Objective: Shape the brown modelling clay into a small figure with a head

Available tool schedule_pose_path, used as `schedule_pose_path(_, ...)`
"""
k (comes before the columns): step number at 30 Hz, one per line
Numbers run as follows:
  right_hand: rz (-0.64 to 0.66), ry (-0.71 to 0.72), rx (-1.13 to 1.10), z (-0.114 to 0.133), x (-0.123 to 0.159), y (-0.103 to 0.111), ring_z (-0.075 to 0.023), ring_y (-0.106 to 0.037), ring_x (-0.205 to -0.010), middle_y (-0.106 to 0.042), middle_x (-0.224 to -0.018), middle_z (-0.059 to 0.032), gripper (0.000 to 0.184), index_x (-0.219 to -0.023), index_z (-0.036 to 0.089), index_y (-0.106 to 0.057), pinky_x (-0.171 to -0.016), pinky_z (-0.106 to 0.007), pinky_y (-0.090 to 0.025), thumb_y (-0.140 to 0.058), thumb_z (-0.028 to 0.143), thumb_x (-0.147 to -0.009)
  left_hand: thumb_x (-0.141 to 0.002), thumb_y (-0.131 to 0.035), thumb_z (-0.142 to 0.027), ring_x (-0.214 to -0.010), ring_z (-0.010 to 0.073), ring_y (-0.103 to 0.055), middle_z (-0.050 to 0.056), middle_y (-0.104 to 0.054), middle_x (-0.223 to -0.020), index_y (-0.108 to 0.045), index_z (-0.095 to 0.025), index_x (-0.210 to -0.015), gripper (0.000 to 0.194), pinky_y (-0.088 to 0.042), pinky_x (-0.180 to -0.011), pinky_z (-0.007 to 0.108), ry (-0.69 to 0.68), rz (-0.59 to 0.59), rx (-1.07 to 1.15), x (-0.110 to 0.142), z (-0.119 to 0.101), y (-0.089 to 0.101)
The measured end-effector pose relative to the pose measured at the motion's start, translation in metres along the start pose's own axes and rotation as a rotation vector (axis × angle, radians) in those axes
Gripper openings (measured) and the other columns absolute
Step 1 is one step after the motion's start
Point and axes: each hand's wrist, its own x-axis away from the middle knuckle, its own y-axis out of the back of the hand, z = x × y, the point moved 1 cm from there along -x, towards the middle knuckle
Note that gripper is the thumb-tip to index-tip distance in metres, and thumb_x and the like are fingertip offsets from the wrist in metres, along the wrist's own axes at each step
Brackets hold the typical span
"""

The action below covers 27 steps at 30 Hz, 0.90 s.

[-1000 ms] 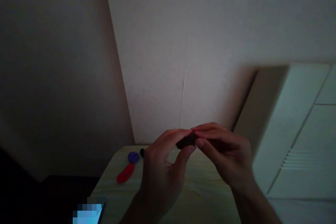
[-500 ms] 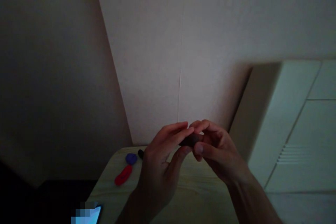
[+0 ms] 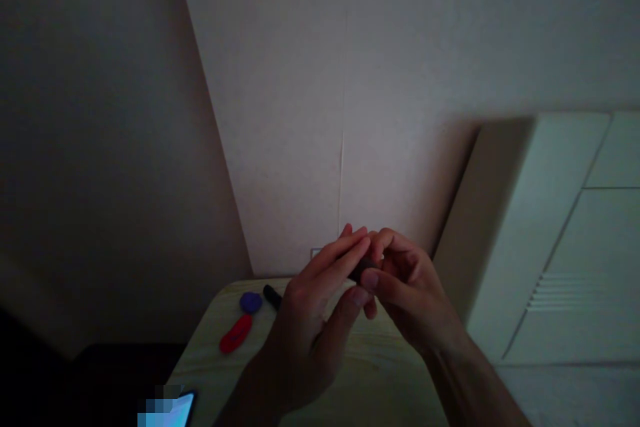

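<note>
Both hands meet above a pale wooden table (image 3: 385,367), pinching one small dark lump (image 3: 358,272) that looks like modelling clay. My left hand (image 3: 313,320) has its fingers laid along the top of the lump and its thumb below. From the other side, my right hand (image 3: 407,287) grips it between thumb and bent fingers. Much of the lump is hidden by the fingers. On the table left of my left hand lie a purple lump (image 3: 251,302) and a long red piece (image 3: 236,333). A black piece (image 3: 271,296) beside them is partly covered by that hand.
A phone with a lit screen (image 3: 175,409) lies at the table's lower left edge. Behind the table rises a pale wall (image 3: 285,113). A light panelled piece of furniture (image 3: 560,233) stands on the right. The room is dim.
My left hand's fingers have shifted over the dark lump, and my right thumb has slid slightly left and down on it. More of the black piece shows now.
</note>
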Motion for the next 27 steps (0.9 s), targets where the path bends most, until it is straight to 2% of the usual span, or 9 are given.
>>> schedule_pose_path(3,-0.004,-0.031,-0.075,-0.001,0.0,-0.004,-0.0062,-0.047,-0.054,-0.051,-0.067,0.007,0.034,-0.076,0.02,-0.055,-0.048,-0.015,-0.044,-0.088,0.03,-0.08,-0.097,-0.069,-0.019,-0.15,0.0246,-0.049,0.003,-0.054,-0.161,-0.055,-0.034,-0.152,0.059,-0.039,-0.126,0.04,-0.036,0.01,-0.047,0.0,0.0,0.001)
schedule_pose_path(7,0.033,-0.074,-0.091,-0.004,0.0,-0.005,-0.0062,-0.044,-0.047,-0.052,-0.063,0.0075,0.033,-0.075,0.021,-0.054,-0.043,-0.017,-0.041,-0.083,0.033,-0.086,-0.096,-0.07,-0.02,-0.148,0.0257,-0.051,0.005,-0.056,-0.159,-0.056,-0.033,-0.152,0.059,-0.042,-0.125,0.041,-0.04,0.037,-0.055,0.0,0.001,0.002)
schedule_pose_path(11,0.01,-0.09,-0.12,-0.006,-0.001,-0.002,-0.006,-0.047,-0.048,-0.052,-0.062,0.0075,0.033,-0.075,0.021,-0.056,-0.043,-0.015,-0.044,-0.084,0.033,-0.087,-0.095,-0.071,-0.022,-0.148,0.0304,-0.051,0.008,-0.054,-0.16,-0.054,-0.031,-0.154,0.061,-0.045,-0.123,0.046,-0.001,0.045,0.016,0.002,0.003,0.001)
schedule_pose_path(15,0.069,-0.139,-0.2,-0.007,0.0,-0.003,-0.0056,-0.046,-0.046,-0.052,-0.066,0.0073,0.03,-0.078,0.021,-0.057,-0.037,-0.013,-0.046,-0.081,0.036,-0.09,-0.097,-0.068,-0.019,-0.15,0.0306,-0.049,0.006,-0.051,-0.163,-0.052,-0.034,-0.155,0.062,-0.045,-0.123,0.046,0.019,0.036,0.071,0.005,0.005,0.001)
schedule_pose_path(22,0.136,-0.157,-0.278,-0.012,-0.001,0.001,-0.0068,-0.057,-0.047,-0.059,-0.068,0.0046,0.025,-0.082,0.02,-0.06,-0.041,-0.014,-0.053,-0.076,0.036,-0.094,-0.096,-0.069,-0.019,-0.155,0.0301,-0.041,0.004,-0.048,-0.165,-0.053,-0.036,-0.154,0.062,-0.038,-0.128,0.047,0.042,0.041,0.144,0.005,0.004,0.002)
schedule_pose_path(27,0.084,-0.137,-0.262,-0.013,-0.001,-0.006,-0.006,-0.056,-0.046,-0.059,-0.067,0.0041,0.026,-0.078,0.018,-0.062,-0.044,-0.015,-0.055,-0.078,0.033,-0.093,-0.098,-0.068,-0.022,-0.156,0.0312,-0.039,0.004,-0.048,-0.165,-0.056,-0.035,-0.152,0.058,-0.034,-0.129,0.049,0.083,0.036,0.194,0.006,0.005,0.002)
